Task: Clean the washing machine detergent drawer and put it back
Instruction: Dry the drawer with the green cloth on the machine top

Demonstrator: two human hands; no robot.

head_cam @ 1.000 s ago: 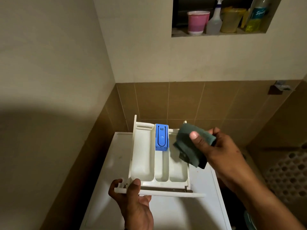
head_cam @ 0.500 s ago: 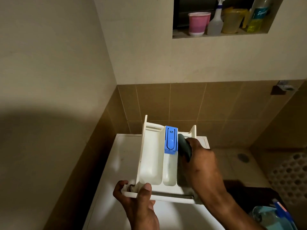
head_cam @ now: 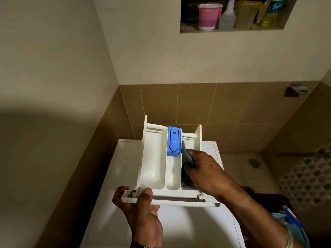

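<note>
A white washer (head_cam: 111,176) is seen in the corner of a tiled room, its flat top lit from above. A niche (head_cam: 232,30) in the wall above holds a pink cup (head_cam: 208,17), a spray bottle (head_cam: 227,17), a yellow jug (head_cam: 246,15) and a yellow-filled bottle (head_cam: 270,15). A perforated white basket (head_cam: 308,179) is seen at the right edge.

The white drawer (head_cam: 152,158) is held above the washer top, front panel toward the camera and open side up. Three compartments run lengthwise; a blue insert (head_cam: 173,141) sits at the far end of the middle one.

The left hand (head_cam: 141,217) is closed on the left end of the front panel, thumb on top and fingers curled beneath. The right hand (head_cam: 204,169) is closed around a grey-green cloth (head_cam: 188,157), which is pressed down into the right compartment, just beside the blue insert. The lower part of the cloth is hidden in shadow under the hand.
</note>
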